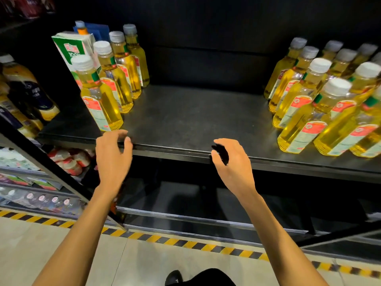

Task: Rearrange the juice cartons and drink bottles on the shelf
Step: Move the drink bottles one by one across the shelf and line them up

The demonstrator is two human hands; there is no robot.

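Both forearms rise from the bottom of the frame. The left hand (114, 156) and right hand (233, 162) hang at the shelf's front lip with fingers loosely curled and spread, gripping nothing. The left fingertips (123, 134) sit just beside the base of the nearest bottle; the right hand is well apart from any stock.

Shelf (185, 120): dark, wide, bare across the centre of the frame, stock pushed to both ends.

Right cluster (321, 104): a dense block of yellow bottles with white caps, several rows deep, at centre right. The bottles look tilted, though the wide lens may account for that. The front ones stand near the lip.

Left row (115, 73): four like bottles in single file running back toward upper left, tight against a green-and-white carton (71, 48). A smaller orange bottle (81, 27) and something blue stand behind the carton, partly hidden.

Front bottle (99, 93): closest to the edge and to the left hand.

Risks, as judged:
- A careless left-hand move could knock the front bottle off the lip to the floor below.
- Bottles are tall and narrow. Pulling one from the tight file could rock its neighbours and the carton.
- Reaching into the right cluster could topple the packed rows in a chain.
- Smooth plastic may slip in a loose one-handed grasp.
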